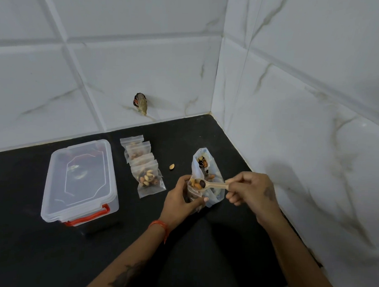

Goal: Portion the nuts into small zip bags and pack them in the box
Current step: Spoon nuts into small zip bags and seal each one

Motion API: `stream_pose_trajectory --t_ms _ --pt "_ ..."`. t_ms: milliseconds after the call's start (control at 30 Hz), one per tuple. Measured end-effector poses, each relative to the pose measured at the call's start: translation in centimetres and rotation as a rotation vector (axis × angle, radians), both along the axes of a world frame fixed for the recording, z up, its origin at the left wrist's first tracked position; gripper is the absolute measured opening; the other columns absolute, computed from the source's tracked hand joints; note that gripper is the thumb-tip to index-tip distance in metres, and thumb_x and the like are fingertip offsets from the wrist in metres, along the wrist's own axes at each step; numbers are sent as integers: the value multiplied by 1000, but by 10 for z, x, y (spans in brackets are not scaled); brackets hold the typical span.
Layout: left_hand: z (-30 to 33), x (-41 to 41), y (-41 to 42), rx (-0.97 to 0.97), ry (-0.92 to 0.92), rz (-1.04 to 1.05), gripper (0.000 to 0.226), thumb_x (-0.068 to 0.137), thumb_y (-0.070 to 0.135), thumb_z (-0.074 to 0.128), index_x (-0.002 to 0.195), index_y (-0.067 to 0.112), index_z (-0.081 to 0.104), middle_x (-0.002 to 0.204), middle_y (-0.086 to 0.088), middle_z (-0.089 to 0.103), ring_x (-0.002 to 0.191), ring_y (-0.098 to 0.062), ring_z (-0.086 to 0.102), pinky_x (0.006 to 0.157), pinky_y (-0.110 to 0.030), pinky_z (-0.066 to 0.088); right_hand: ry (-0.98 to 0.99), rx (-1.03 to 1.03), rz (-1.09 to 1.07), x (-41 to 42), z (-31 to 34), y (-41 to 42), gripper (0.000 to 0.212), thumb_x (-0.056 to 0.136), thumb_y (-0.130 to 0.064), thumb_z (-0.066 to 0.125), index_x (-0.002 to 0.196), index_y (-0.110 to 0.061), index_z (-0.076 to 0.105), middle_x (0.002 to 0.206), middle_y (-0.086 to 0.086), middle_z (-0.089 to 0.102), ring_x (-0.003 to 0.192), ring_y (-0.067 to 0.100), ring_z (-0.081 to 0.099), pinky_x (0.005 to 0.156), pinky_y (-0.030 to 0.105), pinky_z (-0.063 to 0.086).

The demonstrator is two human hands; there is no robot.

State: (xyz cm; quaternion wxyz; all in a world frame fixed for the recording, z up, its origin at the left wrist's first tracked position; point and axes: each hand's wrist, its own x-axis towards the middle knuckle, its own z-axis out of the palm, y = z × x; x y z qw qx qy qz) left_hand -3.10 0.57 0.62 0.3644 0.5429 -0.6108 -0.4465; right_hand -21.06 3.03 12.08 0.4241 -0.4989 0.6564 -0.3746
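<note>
1. We find a small bag [191,194] gripped upright in the left hand [182,202], just above the counter [49,256].
2. The right hand [250,192] pinches a spoon [206,184] of nuts [198,183] over its mouth.
3. The supply bag [205,165] stands just behind.
4. Filled bags [145,169] lie left; beyond them the box [80,182], lid on.

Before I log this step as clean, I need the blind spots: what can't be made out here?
- Small zip bag, head view: mostly hidden by the left hand; fill level unknown.
- Box: the cloudy lid hides whatever is inside.
- Filled bags: they overlap, so the count is uncertain.
- Big nut bag: what remains is hidden by its folds.
</note>
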Motion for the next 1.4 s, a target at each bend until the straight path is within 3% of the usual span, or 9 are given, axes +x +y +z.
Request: stream_pose_trajectory --t_ms 167,267,367,533,733,867,1200,1333,1400 --pt "2 -1 -2 -9 -2 14 56 73 32 78 116 38 42 108 15 63 101 3 60 85 -16 50 601 -458 392 7 -7 4 3 77 -14 73 77 -16 71 58 -15 59 46 -4 51 50 5 39" --pt "2 1 -4 -3 18 33 56 73 36 78 117 37 43 111 13 62 103 1 60 89 -21 50 737 -617 492 -2 -9 2 12 71 -12 79 71 -17 69 55 -11 59 43 -10 33 53 -1 23" --pt "1 0 -5 6 28 40 59 72 37 78 120 30 45 113 10 63 104 0 60 91 -24 51 751 -681 502 -8 -16 2 11 70 -10 79 73 -16 70 56 -8 62 47 -8 37 51 1 26" --pt "2 0 -4 8 55 52 59 72 37 79 121 28 47 113 11 63 105 0 60 91 -25 52 332 -467 215 -13 -16 3 10 80 -8 70 85 -15 73 63 -10 68 55 6 64 53 19 54" --pt "9 1 1 -16 62 43 59 74 29 78 121 34 42 116 15 57 107 3 56 86 -12 48 -450 243 -250 -28 -28 -1 8 86 -5 63 92 -7 66 71 8 73 58 12 67 51 21 53" --pt "11 0 5 -21 78 42 57 73 26 78 115 41 42 113 17 57 105 8 56 84 -11 48 -593 453 -298 -30 -54 1 11 87 -5 62 97 -4 65 66 7 72 52 8 65 46 19 53" --pt "15 0 8 -43 53 38 57 71 29 79 113 41 43 111 18 58 102 12 55 82 -8 46 -56 338 -89 -26 -59 0 28 81 -41 69 99 -19 65 91 7 71 78 19 69 61 29 56" --pt "18 0 10 -77 60 53 54 70 29 80 109 42 45 110 17 59 102 11 55 81 -7 45 482 -37 -125 -23 -55 -1 31 81 -48 65 103 -26 65 103 -8 65 96 12 60 77 27 48" --pt "19 -1 12 -103 57 63 53 70 29 81 108 41 45 109 16 60 101 10 56 82 -7 45 495 -245 -75 -9 -48 -1 26 81 -44 66 101 -27 66 99 -13 63 93 5 57 74 22 45"
